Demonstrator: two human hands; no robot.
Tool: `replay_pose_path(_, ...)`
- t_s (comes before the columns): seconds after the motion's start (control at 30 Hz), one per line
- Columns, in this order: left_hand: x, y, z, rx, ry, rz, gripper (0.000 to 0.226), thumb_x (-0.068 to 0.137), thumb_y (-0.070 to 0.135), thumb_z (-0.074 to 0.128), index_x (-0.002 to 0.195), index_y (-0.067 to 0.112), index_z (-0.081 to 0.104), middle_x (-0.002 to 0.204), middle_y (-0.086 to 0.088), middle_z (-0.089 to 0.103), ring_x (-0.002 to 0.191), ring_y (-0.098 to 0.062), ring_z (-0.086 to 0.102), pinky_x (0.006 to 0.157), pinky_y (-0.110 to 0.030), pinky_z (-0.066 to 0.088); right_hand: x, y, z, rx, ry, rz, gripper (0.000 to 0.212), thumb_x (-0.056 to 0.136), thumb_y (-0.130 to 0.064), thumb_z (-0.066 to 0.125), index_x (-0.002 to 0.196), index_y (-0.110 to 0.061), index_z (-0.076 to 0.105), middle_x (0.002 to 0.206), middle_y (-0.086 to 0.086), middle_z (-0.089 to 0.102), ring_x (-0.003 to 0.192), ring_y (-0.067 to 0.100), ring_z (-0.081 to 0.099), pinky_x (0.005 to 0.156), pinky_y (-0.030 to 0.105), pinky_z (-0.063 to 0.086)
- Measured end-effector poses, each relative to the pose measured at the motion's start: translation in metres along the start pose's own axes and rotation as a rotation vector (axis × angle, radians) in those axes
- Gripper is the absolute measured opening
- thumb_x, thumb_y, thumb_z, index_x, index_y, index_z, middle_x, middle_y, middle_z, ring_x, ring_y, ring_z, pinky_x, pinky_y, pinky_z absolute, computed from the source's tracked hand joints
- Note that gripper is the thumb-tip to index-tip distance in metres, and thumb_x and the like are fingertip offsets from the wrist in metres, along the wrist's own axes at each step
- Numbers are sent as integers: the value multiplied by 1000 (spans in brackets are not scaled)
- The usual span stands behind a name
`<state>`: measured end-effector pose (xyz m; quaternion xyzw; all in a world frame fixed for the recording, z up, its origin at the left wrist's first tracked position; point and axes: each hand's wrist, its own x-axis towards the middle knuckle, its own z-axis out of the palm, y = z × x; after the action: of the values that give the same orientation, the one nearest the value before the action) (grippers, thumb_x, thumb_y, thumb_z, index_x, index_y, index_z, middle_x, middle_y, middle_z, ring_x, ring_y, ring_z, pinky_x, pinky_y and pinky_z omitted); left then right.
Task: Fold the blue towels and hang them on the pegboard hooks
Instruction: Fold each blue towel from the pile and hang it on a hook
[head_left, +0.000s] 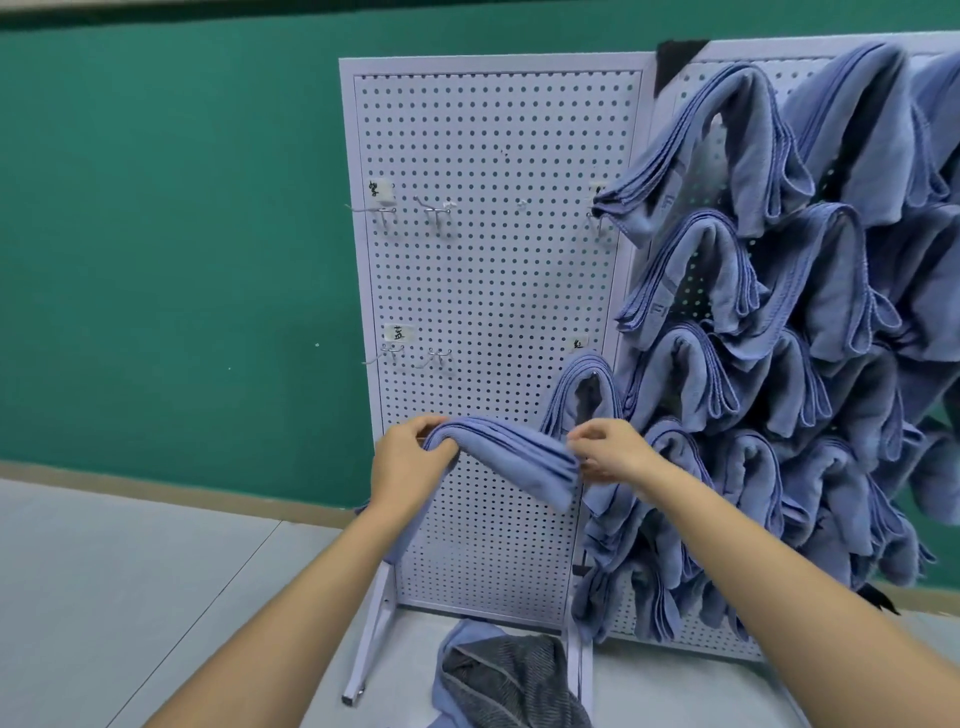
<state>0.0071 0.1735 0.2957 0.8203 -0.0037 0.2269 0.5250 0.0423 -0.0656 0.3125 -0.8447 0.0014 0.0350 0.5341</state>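
Both bare forearms reach forward and up, elbows low, wrists about level. The left hand (410, 460) curls over the left end of a folded blue towel (511, 449), fingers wrapped across the top of the bundle and its back turned to the camera. The right hand (610, 449) seems to pinch the right end between thumb and fingers, though the fingertips are partly hidden.

The towel is soft, layered terry with stitched edges. It arches between the hands in front of the lower part of the pegboard (493, 270), with a tail drooping under the left wrist. The board is a white perforated panel on a slim frame, bearing thin wire hooks (385, 212) and small paper labels. To its right, hung towels (753, 338) drape in overlapping, rounded folds. On the pale floor (130, 571) lies a crumpled grey striped cloth (511, 680).
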Motion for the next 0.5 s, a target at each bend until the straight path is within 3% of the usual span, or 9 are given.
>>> replay_pose_path(0.1,8,14,-1,99,-1,-14,17,78,16,63,80,33,69,75,13,70,76,-12,66,68,-29,54,-2,-11,16,-190,-34,-198,27,94,-12,57,120,-13,59,116,2,62,103,14,57,80,23,46)
replay_pose_path(0.27,18,30,2,169,0,-17,10,78,22,63,76,29,69,72,9,70,73,-14,65,66,-31,53,-8,-38,51,-343,-149,-445,59,89,-36,62,142,-22,39,141,-8,44,125,9,43,102,27,36)
replay_pose_path(0.37,24,29,-1,129,-17,-44,10,79,19,65,75,27,70,68,11,66,65,-13,57,60,-26,46,-3,-37,66,-667,-43,-538,76,80,-48,65,144,-27,30,142,-8,41,124,13,44,94,34,43)
replay_pose_path(0.43,27,25,-7,126,-42,-38,11,80,16,66,79,26,72,72,8,67,68,-12,58,62,-26,47,3,-35,71,-831,56,-595,61,86,-35,61,140,-24,35,137,-5,47,121,18,48,82,34,44)
replay_pose_path(0.5,31,17,-16,180,-88,23,16,80,11,64,88,21,75,80,4,71,75,-16,62,68,-29,50,8,-39,75,-801,124,-621,38,90,-16,50,127,-23,47,122,-1,57,103,23,56,68,31,40)
